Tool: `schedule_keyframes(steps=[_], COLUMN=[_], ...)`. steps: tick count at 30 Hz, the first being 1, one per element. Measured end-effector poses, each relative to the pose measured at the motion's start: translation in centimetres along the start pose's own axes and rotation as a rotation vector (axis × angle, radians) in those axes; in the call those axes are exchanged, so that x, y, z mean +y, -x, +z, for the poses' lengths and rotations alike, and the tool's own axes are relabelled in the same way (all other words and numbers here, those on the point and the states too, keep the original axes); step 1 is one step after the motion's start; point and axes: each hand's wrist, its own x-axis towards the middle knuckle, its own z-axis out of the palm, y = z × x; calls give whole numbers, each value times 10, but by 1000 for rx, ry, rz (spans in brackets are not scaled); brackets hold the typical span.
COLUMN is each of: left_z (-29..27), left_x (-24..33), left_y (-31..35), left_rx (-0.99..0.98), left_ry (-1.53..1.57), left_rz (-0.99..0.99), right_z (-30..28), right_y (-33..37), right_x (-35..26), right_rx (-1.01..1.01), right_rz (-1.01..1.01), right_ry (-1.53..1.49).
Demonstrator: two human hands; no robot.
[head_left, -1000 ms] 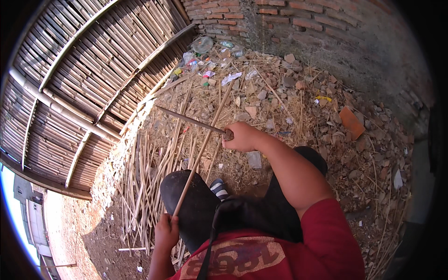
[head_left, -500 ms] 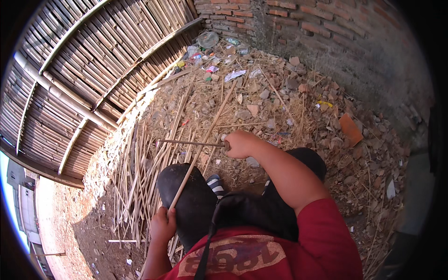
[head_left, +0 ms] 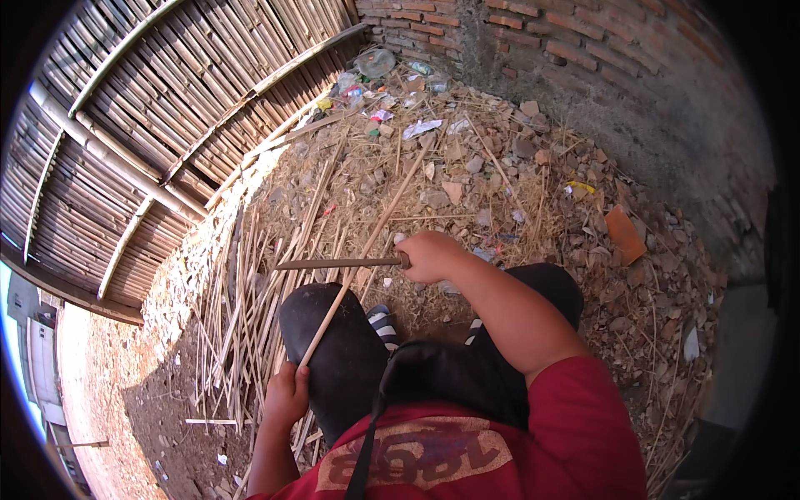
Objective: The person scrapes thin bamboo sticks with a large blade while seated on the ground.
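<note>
My left hand (head_left: 286, 393) is closed around the lower end of a long bamboo stick (head_left: 331, 312), beside my left knee. From there the stick slants up and away over the knee toward the rubble. In my right hand (head_left: 430, 257) is the handle of a machete (head_left: 337, 263), its long brownish blade pointing left. The blade crosses the stick just beyond the knee; whether the two touch I cannot tell. Left of my legs lies a loose heap of thin bamboo sticks (head_left: 223, 337).
A woven bamboo screen (head_left: 225, 83) leans at the upper left, and a brick wall (head_left: 575, 50) runs along the back and right. Between them spreads rubble with dry straw, plastic litter (head_left: 421, 128) and an orange tile piece (head_left: 625, 236). My striped sandal (head_left: 383, 326) shows between my knees.
The machete blade has turned, showing its broad side where it looked thin before. Both hands keep their grips, and the stick lies nearly as it did.
</note>
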Motion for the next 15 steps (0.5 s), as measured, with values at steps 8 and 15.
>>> schedule_keyframes(steps=[8,15], left_z=[-15,-13], left_x=[9,-17], left_y=[-5,-23], left_rx=[-86,-286], left_ry=[-24,378], left_rz=[-75,-196], right_z=[-8,-7], right_y=[-4,6], right_x=[11,28], right_rx=[74,41], right_rz=[91,84], right_ry=[-8,-116])
